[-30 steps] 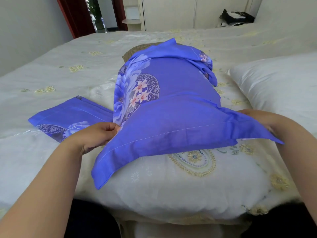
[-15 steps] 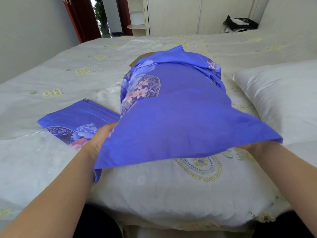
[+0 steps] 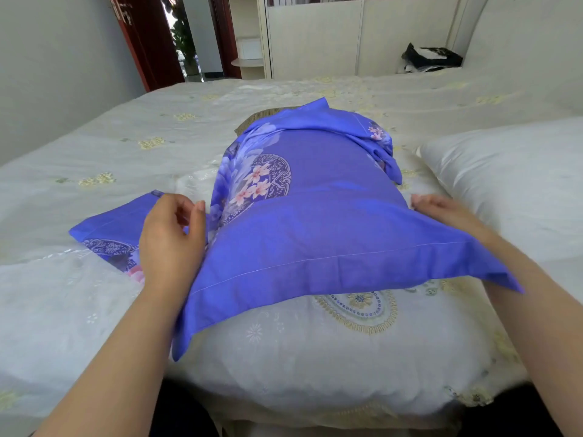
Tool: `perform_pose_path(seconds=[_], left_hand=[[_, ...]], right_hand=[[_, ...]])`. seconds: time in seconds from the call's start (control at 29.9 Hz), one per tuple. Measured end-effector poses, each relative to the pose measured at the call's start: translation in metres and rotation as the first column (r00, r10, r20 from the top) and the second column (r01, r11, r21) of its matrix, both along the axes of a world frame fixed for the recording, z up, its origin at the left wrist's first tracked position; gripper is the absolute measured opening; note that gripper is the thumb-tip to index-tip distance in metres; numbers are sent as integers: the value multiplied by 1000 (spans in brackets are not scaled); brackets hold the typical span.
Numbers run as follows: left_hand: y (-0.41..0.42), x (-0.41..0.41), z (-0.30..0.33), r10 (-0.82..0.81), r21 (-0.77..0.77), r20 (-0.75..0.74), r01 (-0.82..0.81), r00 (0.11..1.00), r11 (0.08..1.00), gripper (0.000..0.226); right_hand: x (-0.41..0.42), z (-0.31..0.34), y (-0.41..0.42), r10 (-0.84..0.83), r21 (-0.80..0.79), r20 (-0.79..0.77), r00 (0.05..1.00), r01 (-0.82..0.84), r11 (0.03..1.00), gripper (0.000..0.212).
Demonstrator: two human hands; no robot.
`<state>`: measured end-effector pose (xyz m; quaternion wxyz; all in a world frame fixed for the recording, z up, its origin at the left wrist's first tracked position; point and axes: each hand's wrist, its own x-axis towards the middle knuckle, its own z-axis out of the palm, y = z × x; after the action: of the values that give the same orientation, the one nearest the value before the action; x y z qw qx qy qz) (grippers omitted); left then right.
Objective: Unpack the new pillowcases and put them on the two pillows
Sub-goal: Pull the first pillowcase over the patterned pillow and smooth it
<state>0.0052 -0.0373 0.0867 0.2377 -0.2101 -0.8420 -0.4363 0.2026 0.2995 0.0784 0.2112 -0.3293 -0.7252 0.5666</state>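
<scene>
A white embroidered pillow (image 3: 315, 357) lies lengthwise on the bed in front of me. A blue flowered pillowcase (image 3: 315, 222) covers its far half, and the open hem flares out over the near half. My left hand (image 3: 172, 238) hovers at the case's left edge with thumb and fingers loosely apart, holding nothing that I can see. My right hand (image 3: 441, 212) lies with straight fingers along the case's right side, its wrist under the flared hem. A second blue pillowcase (image 3: 107, 234) lies folded flat at the left. The second pillow (image 3: 504, 184), plain white, sits at the right.
The bed (image 3: 126, 146) has a pale embroidered cover and stretches away to the far wall. A black bag (image 3: 429, 56) sits at the far right corner. A wardrobe (image 3: 315, 36) and an open doorway (image 3: 189, 39) stand beyond the bed.
The hem, lifted and pulled toward me half a second ago, has dropped back onto the pillow. My left hand came out from under it. My right hand slid forward along the right side.
</scene>
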Motion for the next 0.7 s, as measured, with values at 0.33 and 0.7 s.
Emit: perform_pose_path(seconds=[0.33, 0.7], left_hand=[[53, 84, -33, -454, -723, -342, 78, 823, 686, 102], [17, 71, -62, -201, -475, -14, 170, 980, 863, 101]], right_hand=[[4, 4, -133, 293, 911, 159, 943, -254, 324, 76], [22, -21, -94, 86, -50, 134, 987, -80, 996, 92]])
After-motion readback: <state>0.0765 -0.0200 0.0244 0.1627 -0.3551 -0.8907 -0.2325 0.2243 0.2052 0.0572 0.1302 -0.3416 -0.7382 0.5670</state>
